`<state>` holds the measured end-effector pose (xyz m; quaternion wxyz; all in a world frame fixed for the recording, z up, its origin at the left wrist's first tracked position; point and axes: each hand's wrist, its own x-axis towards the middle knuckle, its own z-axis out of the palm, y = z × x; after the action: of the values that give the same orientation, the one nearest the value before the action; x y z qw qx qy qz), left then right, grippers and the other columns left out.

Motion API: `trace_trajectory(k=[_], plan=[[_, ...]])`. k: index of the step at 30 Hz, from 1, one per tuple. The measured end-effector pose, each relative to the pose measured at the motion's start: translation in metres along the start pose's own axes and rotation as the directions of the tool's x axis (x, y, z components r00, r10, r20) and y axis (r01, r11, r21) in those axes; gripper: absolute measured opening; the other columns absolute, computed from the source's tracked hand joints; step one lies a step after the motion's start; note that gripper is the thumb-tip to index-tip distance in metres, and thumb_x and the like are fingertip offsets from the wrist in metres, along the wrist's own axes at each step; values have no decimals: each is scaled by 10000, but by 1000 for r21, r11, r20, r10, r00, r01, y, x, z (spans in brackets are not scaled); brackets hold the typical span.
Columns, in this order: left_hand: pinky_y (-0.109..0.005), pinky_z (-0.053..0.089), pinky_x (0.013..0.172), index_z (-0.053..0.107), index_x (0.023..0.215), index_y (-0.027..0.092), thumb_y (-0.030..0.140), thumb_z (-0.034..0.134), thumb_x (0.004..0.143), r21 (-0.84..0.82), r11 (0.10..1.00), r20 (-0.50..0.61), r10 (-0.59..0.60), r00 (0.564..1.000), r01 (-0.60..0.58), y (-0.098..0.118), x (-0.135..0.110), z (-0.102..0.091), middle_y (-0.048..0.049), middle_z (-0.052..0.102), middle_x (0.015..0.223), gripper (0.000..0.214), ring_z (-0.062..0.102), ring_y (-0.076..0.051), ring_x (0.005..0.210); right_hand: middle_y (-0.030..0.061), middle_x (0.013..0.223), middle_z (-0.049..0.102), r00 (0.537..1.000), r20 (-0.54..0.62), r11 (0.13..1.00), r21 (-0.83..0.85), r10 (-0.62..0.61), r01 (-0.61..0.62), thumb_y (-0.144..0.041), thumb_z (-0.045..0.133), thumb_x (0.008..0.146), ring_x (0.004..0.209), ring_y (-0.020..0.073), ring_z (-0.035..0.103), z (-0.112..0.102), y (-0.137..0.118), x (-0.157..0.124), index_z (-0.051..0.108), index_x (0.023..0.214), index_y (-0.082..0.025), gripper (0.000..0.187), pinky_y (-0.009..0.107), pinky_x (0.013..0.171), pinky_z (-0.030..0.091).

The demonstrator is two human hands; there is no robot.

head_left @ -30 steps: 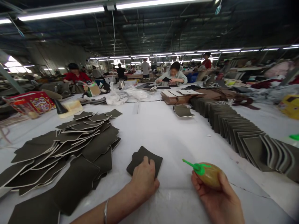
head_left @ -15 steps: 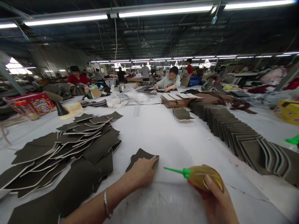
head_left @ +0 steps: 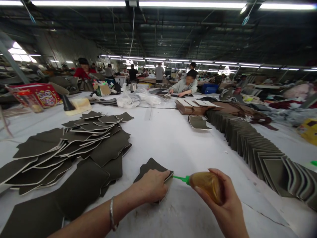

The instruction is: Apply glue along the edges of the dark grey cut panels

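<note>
My left hand (head_left: 153,186) rests on a dark grey cut piece (head_left: 148,167) lying on the white table (head_left: 173,138), its fingers curled over the piece's right edge and lifting it slightly. My right hand (head_left: 223,205) is wrapped round an amber squeeze bottle (head_left: 206,185) with a green nozzle (head_left: 180,178). The nozzle tip points left and meets the raised edge of the piece beside my left fingertips.
A spread pile of the same dark pieces (head_left: 74,148) covers the left of the table. A long row of folded pieces (head_left: 255,145) runs along the right. Stacks of brown pieces (head_left: 195,105) and plastic bags (head_left: 136,99) lie farther back. Other people (head_left: 185,86) sit at the far end.
My right hand has brought the bottle left until the nozzle reached the piece's edge. My left hand slid from the top of the piece to its right edge and raised it.
</note>
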<state>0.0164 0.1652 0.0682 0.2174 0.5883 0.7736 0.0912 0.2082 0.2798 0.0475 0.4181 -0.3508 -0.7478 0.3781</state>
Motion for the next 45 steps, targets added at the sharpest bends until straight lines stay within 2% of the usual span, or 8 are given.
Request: trace_trajectory(k=[5,13,18,22,27,34,39,45], plan=[[-454,509,836,486,1366,250,205,437,742,-20,999,0,-28,1000,28,1,0,1,-120,683,1127,628,653,-341,983,31,1122,561,997,19,993,-90,-70,71,-530,695,728,1015,274,546,1,4,4,500,1154,-281,531,402,893,425],[-406,487,883,472,1372,257,278,483,754,-61,996,19,-57,998,58,-2,-2,6,-87,664,1179,618,635,-311,1026,32,1022,596,998,14,997,-54,60,-59,-568,719,676,907,272,592,0,13,8,522,1110,-265,564,387,784,478],[-391,461,926,468,1376,263,278,490,752,-100,994,26,-45,999,48,-6,-1,7,-67,639,1231,625,612,-301,1076,25,998,607,994,-12,993,-32,112,-113,-578,729,654,912,277,595,1,12,8,523,1118,-267,596,380,788,463],[-372,471,898,474,1377,247,285,495,742,-115,992,26,-48,998,51,-7,-1,7,-73,653,1205,637,623,-300,1048,13,974,606,987,36,987,29,159,-160,-562,692,711,901,262,595,1,5,6,512,1099,-261,523,360,801,446],[-353,502,806,482,1375,242,282,500,715,-111,993,22,-48,999,50,-6,0,6,-83,695,1102,661,657,-295,942,16,982,598,990,-8,990,17,138,-138,-547,731,673,904,262,585,-1,16,12,515,1107,-263,562,367,802,451],[-343,503,785,478,1380,215,313,495,734,-111,993,15,-44,999,46,-7,0,8,-99,704,1058,654,660,-282,903,1,947,617,964,163,970,85,210,-226,-532,720,703,862,246,605,-5,22,8,508,1108,-267,529,341,773,466],[-340,500,769,477,1380,227,311,490,741,-103,994,4,-39,999,39,-7,-1,8,-89,707,1049,644,658,-286,909,10,967,607,979,62,975,93,194,-200,-539,736,686,893,257,595,-2,21,10,505,1104,-264,550,364,799,459],[-333,494,739,489,1373,185,335,471,762,-116,992,7,-50,999,51,-7,-2,7,-88,726,913,630,660,-275,839,7,937,619,936,258,954,117,241,-278,-547,694,739,871,255,601,-5,21,-3,484,1125,-269,520,373,800,454]])
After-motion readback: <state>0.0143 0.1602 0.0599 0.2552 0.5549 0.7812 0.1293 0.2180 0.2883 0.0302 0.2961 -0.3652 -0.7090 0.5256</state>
